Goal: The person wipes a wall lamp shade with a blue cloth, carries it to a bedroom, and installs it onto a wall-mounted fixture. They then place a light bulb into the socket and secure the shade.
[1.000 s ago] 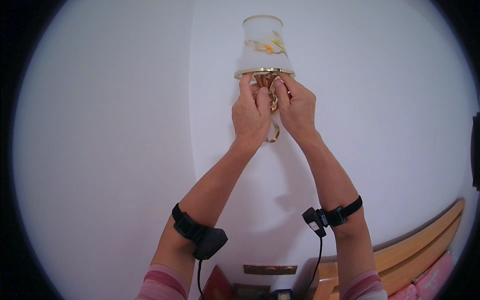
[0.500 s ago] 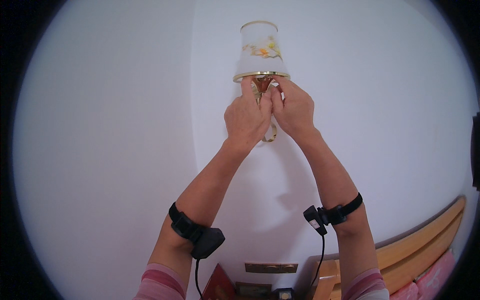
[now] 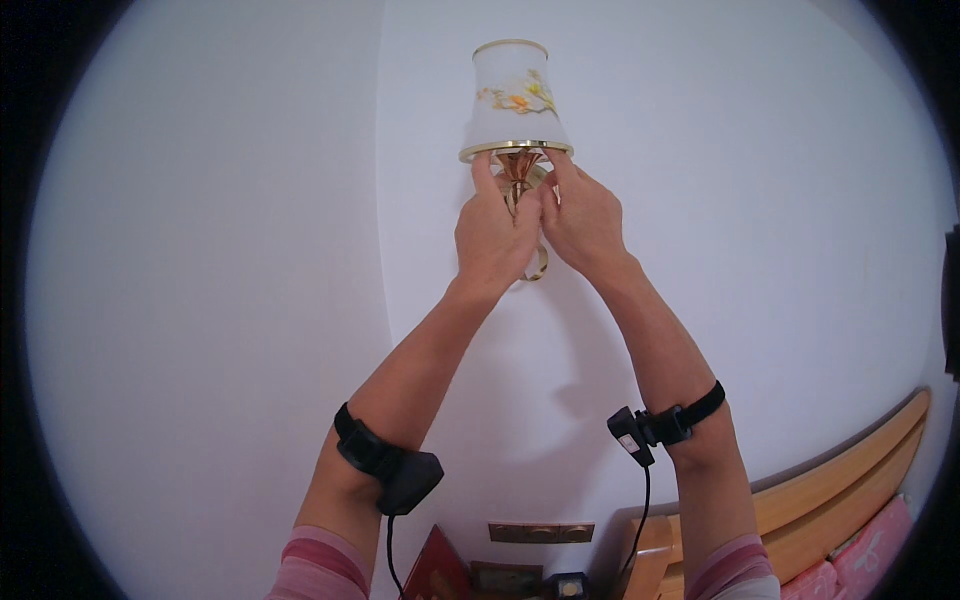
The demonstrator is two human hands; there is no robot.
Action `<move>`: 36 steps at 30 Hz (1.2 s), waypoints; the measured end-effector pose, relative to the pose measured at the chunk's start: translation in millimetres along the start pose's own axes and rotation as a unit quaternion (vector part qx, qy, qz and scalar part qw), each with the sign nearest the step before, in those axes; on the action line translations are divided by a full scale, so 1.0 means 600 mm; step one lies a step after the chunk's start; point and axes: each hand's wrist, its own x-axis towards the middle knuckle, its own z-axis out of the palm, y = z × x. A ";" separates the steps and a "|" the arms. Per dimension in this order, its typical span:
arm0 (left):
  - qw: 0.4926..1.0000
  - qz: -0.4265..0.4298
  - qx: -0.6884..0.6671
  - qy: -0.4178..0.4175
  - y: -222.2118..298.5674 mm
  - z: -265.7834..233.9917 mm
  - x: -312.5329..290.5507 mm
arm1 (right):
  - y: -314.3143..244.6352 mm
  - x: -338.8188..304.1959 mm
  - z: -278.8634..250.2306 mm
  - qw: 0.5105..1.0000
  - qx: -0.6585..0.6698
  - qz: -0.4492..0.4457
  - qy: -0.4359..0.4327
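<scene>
A wall lamp has a white lampshade (image 3: 508, 112) with gold rims and an orange and yellow flower pattern. Below the shade sits a copper-coloured cup (image 3: 518, 165), and a curled gold lamp arm (image 3: 542, 263) shows lower down. Both of my hands are raised to the lamp from below. My left hand (image 3: 490, 237) has its index finger up at the shade's lower rim, its thumb by the stem. On the other side, my right hand (image 3: 588, 218) reaches its fingers under the rim, thumb near the left one. The fingertips inside the shade are hidden.
White walls meet at a corner left of the lamp. Below are a brown socket panel (image 3: 541, 532), a red object (image 3: 440, 566) and a wooden headboard (image 3: 840, 470) with pink bedding (image 3: 872, 537). Black strapped devices (image 3: 410, 482) with cables are on both forearms.
The lamp sits slightly further left and higher in view. My left hand has shifted a little against the lamp, showing more of the copper cup. My right hand stays at the rim.
</scene>
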 end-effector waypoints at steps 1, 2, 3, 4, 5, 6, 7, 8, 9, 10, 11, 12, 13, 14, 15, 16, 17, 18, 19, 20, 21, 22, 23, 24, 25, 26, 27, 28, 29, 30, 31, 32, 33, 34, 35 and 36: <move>0.999 0.023 0.019 0.014 -0.003 -0.002 -0.003 | -0.001 0.000 -0.001 1.000 0.009 0.004 -0.013; 0.998 0.051 0.032 0.027 -0.006 -0.005 -0.005 | -0.002 0.000 -0.003 1.000 0.019 0.009 -0.022; 0.996 0.067 0.041 0.035 -0.008 -0.008 -0.006 | -0.004 0.000 -0.003 0.999 0.026 0.014 -0.033; 0.996 0.076 0.034 0.029 -0.009 -0.010 -0.006 | -0.005 0.000 -0.003 0.998 0.034 0.019 -0.040; 0.997 0.071 0.026 0.019 -0.010 -0.013 -0.007 | -0.006 0.000 -0.003 0.998 0.043 0.022 -0.048; 0.998 0.061 0.014 0.007 -0.008 -0.016 -0.007 | -0.007 0.000 -0.003 0.997 0.051 0.020 -0.047; 0.998 0.056 0.015 0.004 -0.007 -0.017 -0.006 | -0.008 0.000 -0.002 0.997 0.058 0.018 -0.046; 0.999 0.045 0.016 -0.001 -0.003 -0.018 -0.005 | -0.009 0.000 -0.002 0.996 0.075 0.020 -0.047; 0.999 0.042 0.009 -0.004 0.000 -0.018 -0.005 | -0.009 0.000 -0.002 0.995 0.084 0.014 -0.042; 0.999 0.035 0.011 -0.004 0.003 -0.017 -0.004 | -0.009 -0.001 -0.001 0.994 0.099 0.012 -0.041; 0.999 0.036 0.009 -0.002 0.007 -0.015 -0.004 | -0.009 -0.001 -0.002 0.993 0.114 0.012 -0.039; 0.999 0.039 0.007 0.000 0.010 -0.014 -0.004 | -0.008 -0.001 -0.002 0.992 0.119 0.006 -0.039; 1.000 0.026 -0.004 0.002 0.013 -0.013 -0.003 | -0.007 -0.002 -0.003 0.991 0.124 0.001 -0.041; 1.000 0.013 -0.015 0.005 0.016 -0.012 -0.002 | -0.006 -0.002 -0.005 0.990 0.133 -0.001 -0.039; 1.000 0.000 -0.021 0.003 0.019 -0.012 -0.001 | -0.006 -0.002 -0.007 0.990 0.138 -0.010 -0.042; 1.000 -0.006 -0.012 0.002 0.022 -0.012 0.000 | -0.005 -0.003 -0.008 0.989 0.141 -0.014 -0.043; 1.000 -0.012 -0.004 -0.003 0.024 -0.013 0.001 | -0.004 -0.003 -0.009 0.988 0.149 -0.020 -0.046; 1.000 -0.018 0.006 0.001 0.024 -0.014 0.001 | -0.002 -0.004 -0.010 0.989 0.139 -0.017 -0.051; 1.000 -0.012 -0.004 -0.006 0.024 -0.014 0.002 | -0.001 -0.004 -0.010 0.990 0.131 -0.017 -0.054; 1.000 -0.008 -0.008 -0.003 0.024 -0.014 0.003 | 0.000 -0.005 -0.009 0.990 0.128 -0.016 -0.058; 1.000 -0.010 -0.014 -0.004 0.023 -0.014 0.003 | 0.001 -0.006 -0.009 0.991 0.123 -0.021 -0.050; 1.000 -0.012 -0.011 -0.002 0.020 -0.015 0.003 | 0.002 -0.006 -0.007 0.992 0.115 -0.025 -0.043; 1.000 -0.019 -0.011 -0.005 0.017 -0.015 0.003 | 0.003 -0.007 -0.005 0.993 0.111 -0.033 -0.029; 1.000 -0.028 -0.011 -0.007 0.015 -0.016 0.003 | 0.003 -0.008 -0.003 0.994 0.099 -0.022 -0.034; 1.000 -0.022 -0.019 -0.006 0.012 -0.017 0.003 | 0.004 -0.008 -0.002 0.995 0.090 -0.014 -0.033; 0.999 -0.016 -0.027 -0.005 0.009 -0.018 0.003 | 0.005 -0.007 -0.001 0.996 0.080 0.002 -0.036; 0.999 -0.009 -0.040 -0.003 0.006 -0.018 0.002 | 0.007 -0.007 0.001 0.996 0.078 -0.002 -0.044; 0.999 -0.002 -0.033 0.000 0.003 -0.019 0.002 | 0.008 -0.006 0.002 0.995 0.077 0.000 -0.055; 1.000 0.005 -0.019 0.001 0.001 -0.021 0.002 | 0.010 -0.005 0.002 0.995 0.085 0.002 -0.061; 1.000 0.011 -0.009 0.001 0.000 -0.022 0.001 | 0.011 -0.004 0.002 0.995 0.081 -0.001 -0.064; 1.000 0.020 -0.009 0.000 -0.001 -0.024 0.000 | 0.012 -0.004 0.003 0.995 0.081 -0.007 -0.062; 1.000 0.026 -0.011 -0.005 -0.001 -0.025 0.000 | 0.013 -0.003 0.003 0.995 0.083 -0.014 -0.059; 1.000 0.023 -0.014 -0.005 -0.002 -0.025 -0.001 | 0.013 -0.003 0.004 0.994 0.090 -0.012 -0.064; 0.999 0.029 -0.023 -0.008 -0.002 -0.026 -0.001 | 0.013 -0.002 0.006 0.993 0.101 -0.011 -0.068; 0.999 0.026 -0.031 -0.007 -0.001 -0.026 -0.001 | 0.012 -0.002 0.006 0.991 0.111 -0.009 -0.072; 0.999 0.031 -0.039 -0.007 0.001 -0.026 -0.001 | 0.011 -0.002 0.006 0.990 0.124 -0.012 -0.070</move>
